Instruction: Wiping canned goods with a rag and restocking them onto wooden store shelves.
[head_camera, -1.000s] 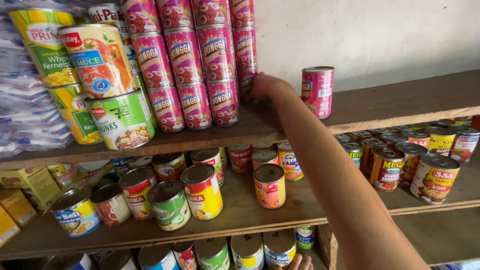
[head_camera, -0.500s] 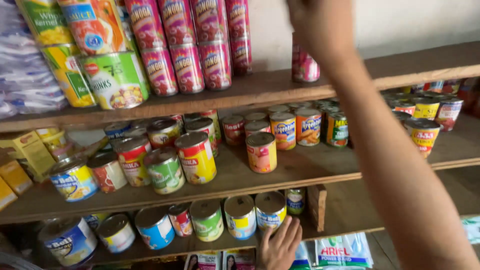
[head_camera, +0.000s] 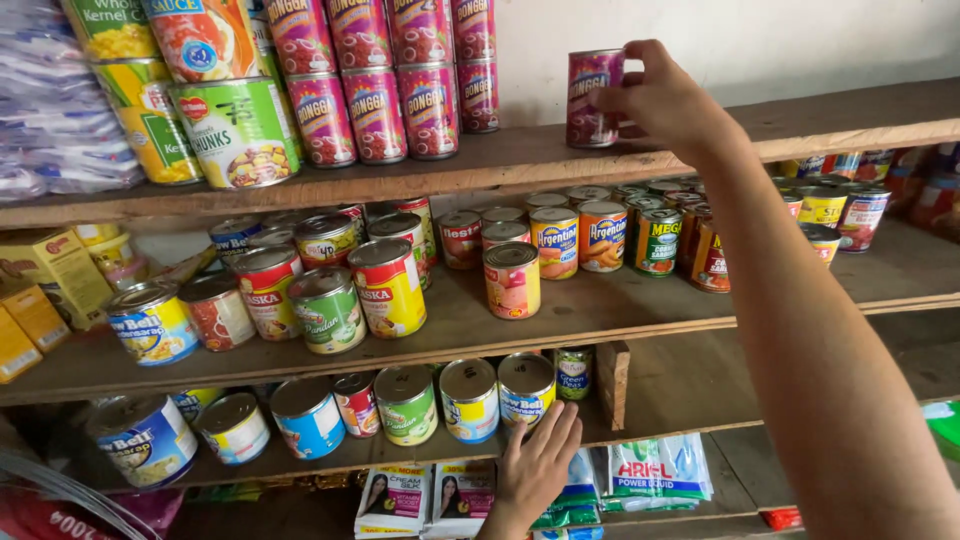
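Head view: right hand (head_camera: 660, 100) grasps upright magenta can (head_camera: 594, 98) on top wooden shelf (head_camera: 830, 125), can left of fingers; left hand (head_camera: 535, 465), fingers spread flat, rests far below can.

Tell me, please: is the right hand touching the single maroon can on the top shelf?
Touching. In the head view the right hand has its fingers on the top and side of the maroon can, with no gap visible between them.

Open board right, packed cans left

Top shelf (head_camera: 860, 115): bare wood right of the lone magenta can (head_camera: 592, 98); stacked magenta cans (head_camera: 400, 80) wall off the left. Middle shelf (head_camera: 640, 310): front strip free, cans crowd behind. Wooden upright (head_camera: 612, 384) blocks the lower shelf.
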